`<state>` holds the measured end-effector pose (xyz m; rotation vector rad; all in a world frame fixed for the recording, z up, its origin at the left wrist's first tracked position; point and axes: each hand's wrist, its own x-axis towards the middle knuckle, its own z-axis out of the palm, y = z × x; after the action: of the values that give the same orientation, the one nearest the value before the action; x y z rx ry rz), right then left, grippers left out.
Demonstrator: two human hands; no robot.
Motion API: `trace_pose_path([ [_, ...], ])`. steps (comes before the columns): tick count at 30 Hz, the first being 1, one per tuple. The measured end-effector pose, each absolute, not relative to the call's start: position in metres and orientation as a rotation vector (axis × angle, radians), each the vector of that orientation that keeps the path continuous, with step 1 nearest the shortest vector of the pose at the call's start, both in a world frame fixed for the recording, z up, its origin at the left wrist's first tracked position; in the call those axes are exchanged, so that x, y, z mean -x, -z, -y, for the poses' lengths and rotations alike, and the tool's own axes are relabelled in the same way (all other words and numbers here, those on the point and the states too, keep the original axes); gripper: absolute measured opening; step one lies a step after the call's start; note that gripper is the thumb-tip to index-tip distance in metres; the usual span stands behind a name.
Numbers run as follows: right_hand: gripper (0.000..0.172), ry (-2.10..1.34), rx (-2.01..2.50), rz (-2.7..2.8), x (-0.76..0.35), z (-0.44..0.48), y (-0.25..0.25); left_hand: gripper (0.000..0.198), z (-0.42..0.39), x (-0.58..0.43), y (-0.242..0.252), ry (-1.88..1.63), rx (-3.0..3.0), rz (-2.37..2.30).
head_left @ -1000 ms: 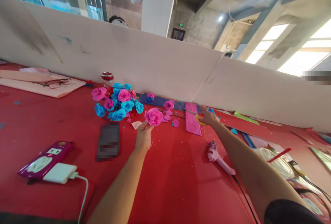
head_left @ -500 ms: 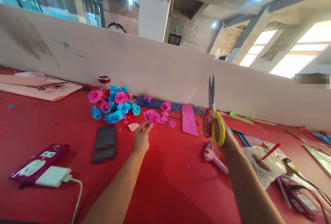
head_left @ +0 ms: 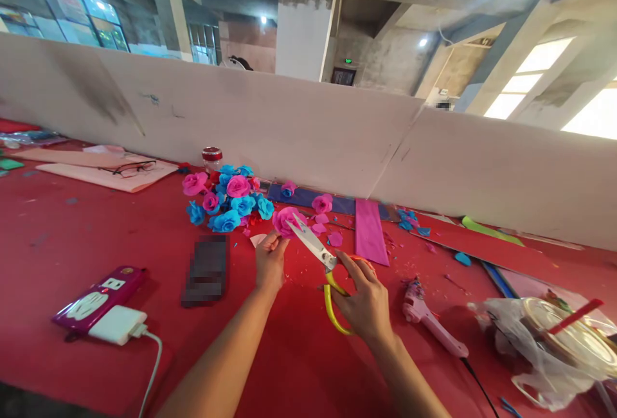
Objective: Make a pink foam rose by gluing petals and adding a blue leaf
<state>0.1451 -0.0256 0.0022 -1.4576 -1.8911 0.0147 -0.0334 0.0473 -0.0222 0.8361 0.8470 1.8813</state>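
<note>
My left hand [head_left: 270,262] pinches the base of a pink paper rose [head_left: 285,221] above the red table [head_left: 77,238]. My right hand [head_left: 364,299] grips yellow-handled scissors [head_left: 321,260]. Their blades point up and left, and the tips reach the rose. A heap of pink and blue paper roses [head_left: 226,196] lies just beyond my left hand. Loose pink petals [head_left: 328,233] are scattered beside it.
A pink glue gun [head_left: 431,315] with a black cord lies right of my right hand. A pink paper strip [head_left: 370,240], a dark phone [head_left: 206,269], a purple power strip [head_left: 99,292] with a white charger [head_left: 118,325], glasses [head_left: 128,168], and a bagged drink cup [head_left: 563,334] surround them. A white partition [head_left: 308,128] backs the table.
My right hand picked up the scissors at the far right, lifted them with blades upward, then brought them down to the rose. My left hand kept hold of the rose.
</note>
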Motion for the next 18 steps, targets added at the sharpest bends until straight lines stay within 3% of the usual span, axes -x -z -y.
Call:
trace_pose_path([
  [5, 0.054, -0.072, 1.452, 1.856, -0.1485, 0.0259, -0.0064, 0.021, -0.0453, 0.0332, 0.0164, -1.924, -0.871, -0.951],
  [13, 0.052, -0.13, 1.442, 1.876, -0.1446, 0.0268, -0.0018, 0.009, -0.0406, 0.0347, 0.0139, -1.991, -0.914, -1.011],
  [18, 0.053, -0.101, 1.474, 1.896, -0.143, 0.0276, -0.0008, 0.018, -0.0412, 0.0339, 0.0152, -1.98, -0.92, -1.028],
])
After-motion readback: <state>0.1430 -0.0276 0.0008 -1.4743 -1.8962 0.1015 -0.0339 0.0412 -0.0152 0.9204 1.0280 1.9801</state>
